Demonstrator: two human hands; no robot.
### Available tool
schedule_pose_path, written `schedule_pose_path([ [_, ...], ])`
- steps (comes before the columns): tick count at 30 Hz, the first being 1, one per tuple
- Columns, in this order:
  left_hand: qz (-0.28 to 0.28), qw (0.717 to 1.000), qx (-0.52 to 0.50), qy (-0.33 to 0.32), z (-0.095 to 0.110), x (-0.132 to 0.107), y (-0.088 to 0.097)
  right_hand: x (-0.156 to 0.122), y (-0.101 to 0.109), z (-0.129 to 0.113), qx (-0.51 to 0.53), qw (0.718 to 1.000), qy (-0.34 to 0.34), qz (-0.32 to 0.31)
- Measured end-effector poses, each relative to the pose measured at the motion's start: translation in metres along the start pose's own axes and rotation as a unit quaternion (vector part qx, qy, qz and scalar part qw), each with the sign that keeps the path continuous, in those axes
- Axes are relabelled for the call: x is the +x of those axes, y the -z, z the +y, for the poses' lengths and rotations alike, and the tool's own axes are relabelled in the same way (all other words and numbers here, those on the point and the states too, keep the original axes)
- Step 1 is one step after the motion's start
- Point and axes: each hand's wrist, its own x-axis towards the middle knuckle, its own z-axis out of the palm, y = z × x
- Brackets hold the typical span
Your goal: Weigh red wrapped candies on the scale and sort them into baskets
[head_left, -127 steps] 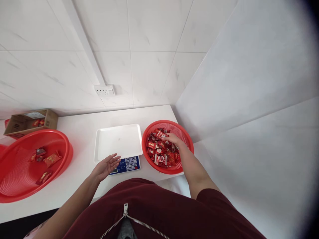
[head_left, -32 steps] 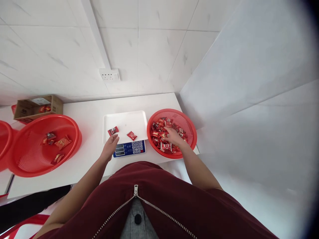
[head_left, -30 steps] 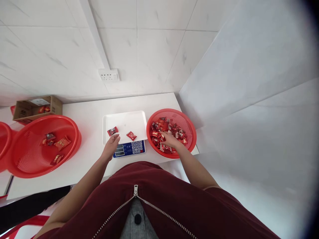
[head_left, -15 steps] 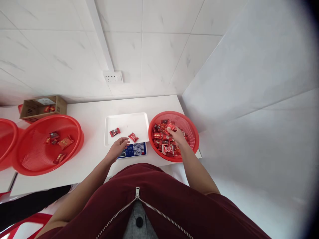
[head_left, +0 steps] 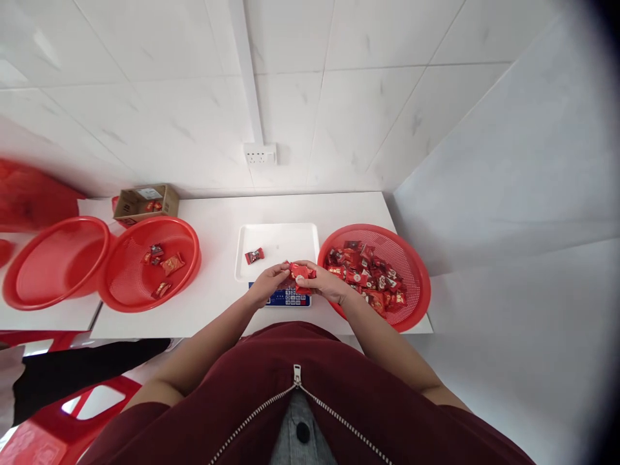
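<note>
Counter (head_left: pixel 217 219), candy packet (head_left: pixel 299 271) pinched btwn fingers of L hand (head_left: pixel 266 285) & R hand (head_left: pixel 328 284); over scale (head_left: pixel 289 299)

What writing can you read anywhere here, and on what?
Nothing reads clearly.
Scale keypad: keys marked, too small to read.
Held sweet wrappers: white print, blurred.
Cardboard box label: too small.
Basket's wrappers: blurred.

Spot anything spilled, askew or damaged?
Nothing stands out. The left hand and right hand hold red packets over the white tray; a dark packet lies on it; the rest sit inside the right basket and left basket.
</note>
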Motion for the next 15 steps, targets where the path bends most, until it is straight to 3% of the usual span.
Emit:
schedule_pose_path([
  [4, 0.031, 0.999, 0.023, 0.0, -0.005, 0.003, 0.01, 0.0, 0.001, 0.004, 0.001, 1.0, -0.011, -0.013],
  [7, 0.089, 0.994, 0.061, -0.021, -0.008, 0.012, 0.021, -0.005, 0.006, 0.002, -0.039, 0.999, -0.009, -0.003],
  [11, 0.188, 0.968, 0.156, -0.061, -0.009, 0.021, 0.046, -0.018, 0.037, -0.005, -0.138, 0.987, 0.03, 0.074],
  [13, 0.217, 0.951, 0.2, -0.088, -0.011, 0.021, 0.056, -0.026, 0.062, -0.007, -0.259, 0.953, 0.061, 0.146],
  [15, 0.232, 0.919, 0.297, -0.116, -0.016, 0.021, 0.061, -0.033, 0.09, -0.007, -0.43, 0.872, 0.061, 0.226],
])
